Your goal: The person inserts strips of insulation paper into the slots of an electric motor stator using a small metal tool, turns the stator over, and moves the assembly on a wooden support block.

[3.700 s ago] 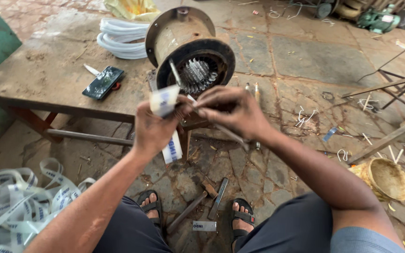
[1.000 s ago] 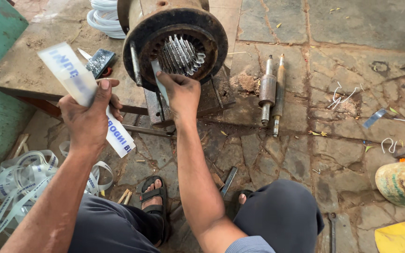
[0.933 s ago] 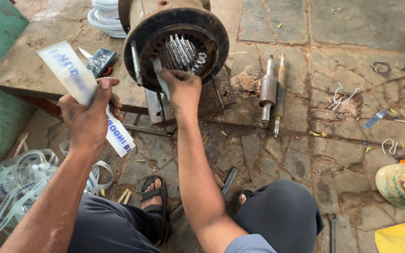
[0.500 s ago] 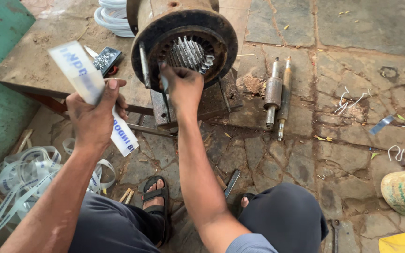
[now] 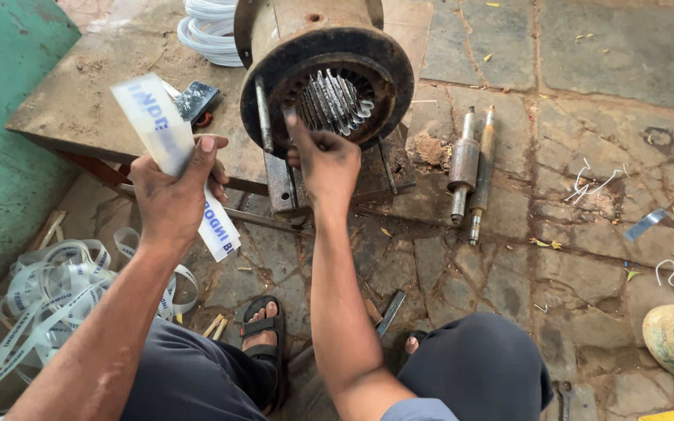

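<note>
Rusty brown iron makes up the motor stator housing [image 5: 325, 58], a heavy drum lying on its side at the front edge of a low, worn work table [image 5: 79, 109], its open mouth turned toward the person. Inside the bore, pale insulation slips [image 5: 337, 100] stand in the ring of slots.

The right hand [image 5: 323, 160] is at the lower left rim of that mouth, fingers curled and pinching a thin pale strip [image 5: 290, 125] that stands up against the rim; the grip looks closed on it, though the fingertips are partly hidden. A slim metal rod [image 5: 263, 113] leans on the housing face just left of the hand.

The left hand [image 5: 172, 195] is raised clear of the table, in front of its front edge, clenched around a long white strip of printed tape [image 5: 154, 121] with blue lettering. One end sticks up past the thumb; the other hangs below the palm.

On the table behind, a dark phone [image 5: 194, 100] lies near the housing, and a coil of white tubing [image 5: 211, 27] sits at the far edge. On the stone floor to the right of the housing lie two metal shafts [image 5: 470, 168] side by side. A loose tangle of the same tape [image 5: 48, 288] lies on the floor at the left, beside the person's sandalled foot [image 5: 263, 323].
</note>
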